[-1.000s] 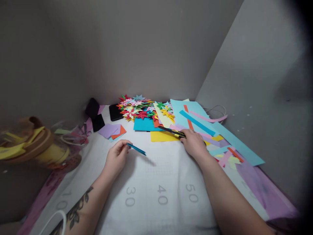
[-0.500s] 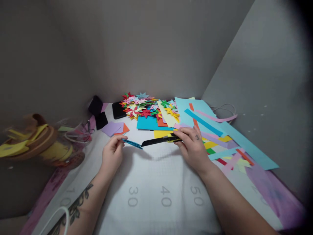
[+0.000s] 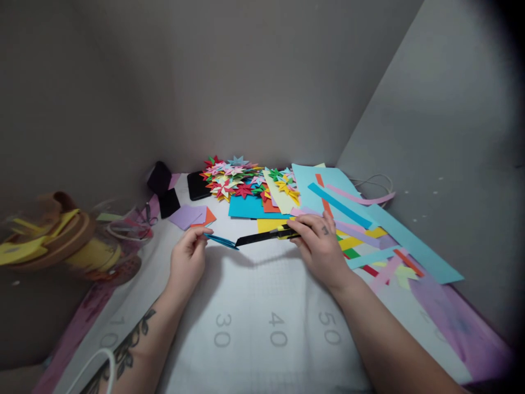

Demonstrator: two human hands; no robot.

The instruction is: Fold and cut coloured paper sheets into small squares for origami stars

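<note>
Between the fingertips of my left hand (image 3: 188, 256) is pinched a piece of folded blue paper (image 3: 222, 241), held above the white sheet. My right hand (image 3: 318, 241) is closed round the yellow and black handle of a utility knife (image 3: 262, 237). The knife's long dark blade points left, and its tip meets the right end of the folded paper; whether it lies inside the fold I cannot tell. Purple paper squares (image 3: 187, 216) and an orange one lie just beyond my left hand.
A pile of folded paper stars (image 3: 233, 178) lies at the back beside a black phone (image 3: 198, 186). Light-blue sheets (image 3: 418, 241) and coloured strips (image 3: 340, 206) spread over the right side. A clear container with yellow pieces (image 3: 94, 251) stands at the left. Grey walls enclose the table.
Both hands keep almost the same pose, with the knife tip still at the folded blue paper. The whole view has shifted very slightly.
</note>
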